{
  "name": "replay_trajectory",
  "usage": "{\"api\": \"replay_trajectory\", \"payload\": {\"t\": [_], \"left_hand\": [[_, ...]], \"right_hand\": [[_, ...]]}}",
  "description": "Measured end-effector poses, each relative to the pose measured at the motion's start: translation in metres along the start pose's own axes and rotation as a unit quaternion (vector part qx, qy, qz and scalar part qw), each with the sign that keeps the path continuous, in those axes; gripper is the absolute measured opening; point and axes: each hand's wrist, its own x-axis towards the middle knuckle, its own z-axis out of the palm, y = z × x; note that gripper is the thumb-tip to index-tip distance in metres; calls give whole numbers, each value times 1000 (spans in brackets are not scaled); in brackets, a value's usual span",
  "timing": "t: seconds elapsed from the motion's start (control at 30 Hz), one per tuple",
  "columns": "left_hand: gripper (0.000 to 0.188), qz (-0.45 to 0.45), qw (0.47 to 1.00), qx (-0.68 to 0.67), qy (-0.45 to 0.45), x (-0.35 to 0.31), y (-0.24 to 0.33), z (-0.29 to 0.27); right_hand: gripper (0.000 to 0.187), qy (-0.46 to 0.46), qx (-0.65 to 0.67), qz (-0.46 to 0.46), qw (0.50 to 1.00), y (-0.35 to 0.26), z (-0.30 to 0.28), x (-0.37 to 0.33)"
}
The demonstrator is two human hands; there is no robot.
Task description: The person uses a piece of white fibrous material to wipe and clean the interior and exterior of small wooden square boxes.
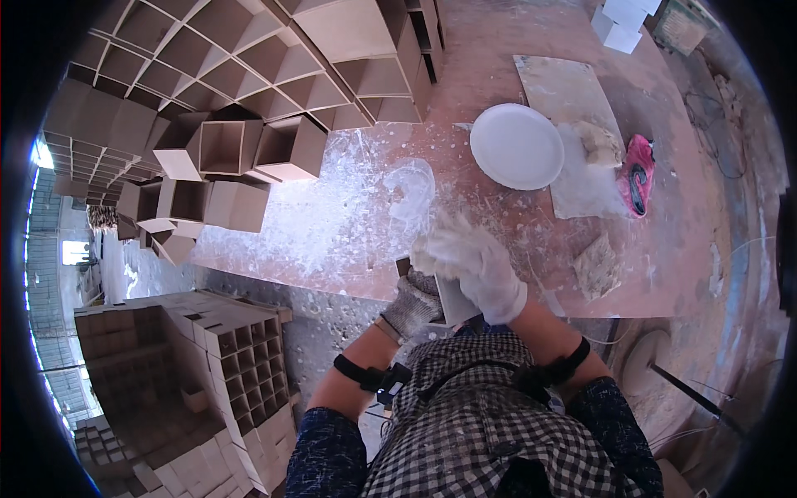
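Observation:
My left hand (pixel 415 304), in a grey knitted glove, grips a small open wooden box (pixel 453 300) close to my apron at the table's near edge. Over the box is my right hand (pixel 491 278) in a whitish glove, its fingers closed around a cream-coloured wad (pixel 436 251). The wad looks like a sponge or bunched cloth, and motion blurs it along with the fingertips. Part of the box is hidden behind both hands.
On the reddish table (pixel 465 75) lie a white round plate (pixel 516 146), a pale board (pixel 573 91), a cream lump (pixel 599 145) and a pink item (pixel 638 176). Stacked boxes (pixel 224 148) crowd the left, with a box-filled stack (pixel 249 365) below. A round disc (pixel 646 363) stands lower right.

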Motion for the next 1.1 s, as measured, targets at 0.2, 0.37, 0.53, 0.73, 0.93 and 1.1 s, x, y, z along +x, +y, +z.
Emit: {"api": "replay_trajectory", "payload": {"t": [0.2,0.37,0.53,0.73,0.93,1.1], "left_hand": [[47,-49,999,20,-10,-21,8,-7],[47,-63,998,12,-10,-13,1,-5],[47,-50,999,7,-20,13,4,-3],[46,-93,996,8,-10,-6,7,-8],[46,-69,996,-33,-41,-8,14,-31],[45,-9,988,119,-93,10,40,-45]], "right_hand": [[27,-121,-131,-28,984,-75,-24,-62],[28,31,43,-17,998,-48,-42,-43],[34,71,112,67,989,9,-17,-25],[24,-81,-243,1,967,-39,-6,-89],[32,32,24,79,996,-53,-33,-111],[40,-1,-16,48,999,-40,-56,-21]]}}
